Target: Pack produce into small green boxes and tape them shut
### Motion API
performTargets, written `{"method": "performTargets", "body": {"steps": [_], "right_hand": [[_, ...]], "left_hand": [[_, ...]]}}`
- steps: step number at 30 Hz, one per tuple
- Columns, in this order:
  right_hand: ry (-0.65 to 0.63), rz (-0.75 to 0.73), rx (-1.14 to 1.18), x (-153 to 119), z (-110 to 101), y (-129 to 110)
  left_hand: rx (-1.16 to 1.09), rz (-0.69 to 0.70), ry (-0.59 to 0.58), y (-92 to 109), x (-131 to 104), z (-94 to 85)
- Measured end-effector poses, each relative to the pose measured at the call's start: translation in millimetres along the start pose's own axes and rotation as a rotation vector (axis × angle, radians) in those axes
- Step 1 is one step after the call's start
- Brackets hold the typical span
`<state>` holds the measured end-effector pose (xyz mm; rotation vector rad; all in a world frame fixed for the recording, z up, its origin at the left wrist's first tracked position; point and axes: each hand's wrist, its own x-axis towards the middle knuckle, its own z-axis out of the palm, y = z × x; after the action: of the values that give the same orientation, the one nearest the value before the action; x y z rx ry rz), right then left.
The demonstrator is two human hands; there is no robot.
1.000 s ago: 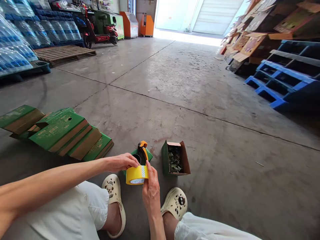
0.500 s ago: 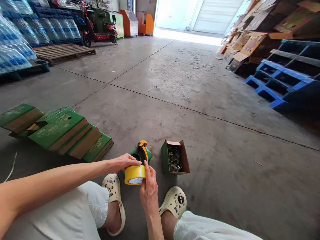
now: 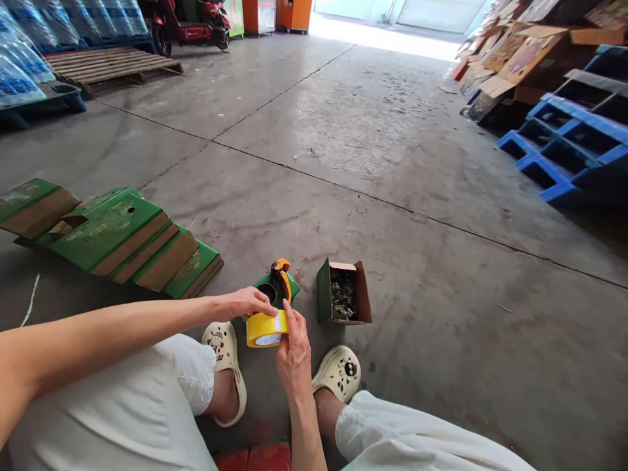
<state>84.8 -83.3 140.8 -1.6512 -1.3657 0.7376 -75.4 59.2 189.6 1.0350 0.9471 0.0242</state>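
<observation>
A roll of yellow packing tape [image 3: 258,329] with a white printed label is held between my feet. My right hand [image 3: 294,343] grips its right side, fingers along the edge. My left hand [image 3: 249,302] is closed at the top of the roll, fingertips pinching at the tape's surface near a dotted white strip. Just behind the roll, a tape dispenser [image 3: 282,275] with an orange handle and black hub rests on a green box [image 3: 293,286]. To the right stands an open green carton [image 3: 324,297] with dark, shiny wrapped items inside.
Flattened green cartons [image 3: 112,235] lie stacked on the floor at left. Blue pallets [image 3: 564,147] and piled cardboard [image 3: 524,62] stand at right. Behind on the left are a wooden pallet [image 3: 112,64], wrapped bottles [image 3: 105,23] and a red scooter [image 3: 189,29]. Something red [image 3: 267,456] shows below me.
The view has tilted downward, so the red thing at the bottom edge now shows. Both hands stay on the tape roll, with the left fingertips slightly shifted over its top.
</observation>
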Motion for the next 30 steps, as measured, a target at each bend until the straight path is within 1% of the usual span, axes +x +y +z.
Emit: {"method": "performTargets", "body": {"steps": [3,5,9,16,18,20,21,22,23,24,27,28,30], "right_hand": [[0.023,-0.008,0.032,1.8,-2.0,4.2],[0.031,-0.014,0.045,2.4,-2.7,7.1],[0.031,-0.017,0.029,1.1,-1.4,8.9],[0.017,-0.014,-0.014,-1.2,1.0,2.0],[0.01,-0.016,0.011,-0.4,0.5,4.1],[0.008,-0.011,0.046,0.6,-0.4,9.6],[0.005,-0.004,0.064,0.9,-0.7,13.3],[-0.001,0.005,0.08,1.0,-0.9,17.2],[-0.01,0.019,0.093,0.9,-1.0,20.8],[-0.02,0.037,0.102,0.7,-0.9,23.8],[-0.042,0.09,0.112,-0.1,-0.3,27.2],[-0.045,0.1,0.113,0.0,-0.4,26.4],[-0.053,0.105,0.117,0.8,-1.4,22.9]], "left_hand": [[-0.076,-0.017,-0.114,2.8,-2.1,-3.8],[-0.077,-0.014,-0.149,5.0,-3.4,-5.9],[-0.004,0.024,-0.113,7.7,-4.7,-5.0],[0.043,0.05,0.018,3.1,-3.3,3.0],[0.031,0.031,-0.001,2.5,-3.2,2.2],[0.009,0.005,-0.05,4.0,-3.5,-0.1],[0.023,0.019,-0.061,5.7,-3.7,-1.5],[0.073,0.059,-0.059,7.9,-4.0,-2.9],[0.169,0.128,-0.045,10.5,-4.2,-4.3],[0.307,0.222,-0.022,13.1,-4.5,-5.6],[0.817,0.53,0.032,19.5,-5.7,-8.8],[0.931,0.596,0.04,20.7,-6.3,-9.8],[1.075,0.678,0.035,21.9,-8.0,-11.8]]}}
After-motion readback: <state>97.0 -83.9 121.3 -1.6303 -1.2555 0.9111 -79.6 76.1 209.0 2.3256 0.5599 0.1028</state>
